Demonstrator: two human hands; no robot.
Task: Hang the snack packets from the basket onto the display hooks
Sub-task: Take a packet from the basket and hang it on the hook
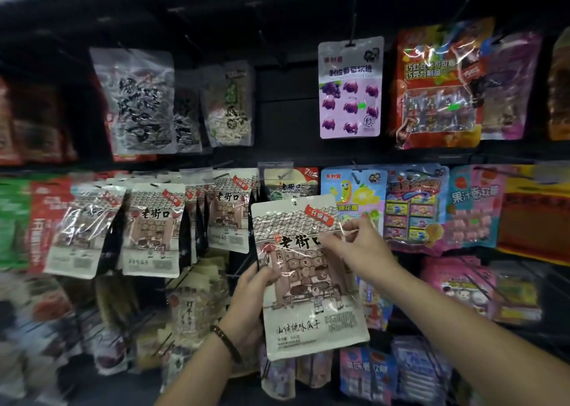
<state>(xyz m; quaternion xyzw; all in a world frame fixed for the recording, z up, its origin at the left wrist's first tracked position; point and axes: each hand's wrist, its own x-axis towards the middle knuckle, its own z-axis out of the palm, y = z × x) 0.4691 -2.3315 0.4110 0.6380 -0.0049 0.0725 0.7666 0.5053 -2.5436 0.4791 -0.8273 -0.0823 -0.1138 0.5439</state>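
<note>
Head view shows your left hand gripping the beige snack packet's left edge, while your right hand fingers pinch its top.

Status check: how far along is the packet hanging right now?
Done: several matching seed packets already hang on hooks to the left. In hand: one more beige seed packet, with the left hand gripping its left edge and the right hand pinching its upper right side; it does not look hooked yet. Left: hook this one. The basket is out of view, so the remaining count is unknown.
</note>
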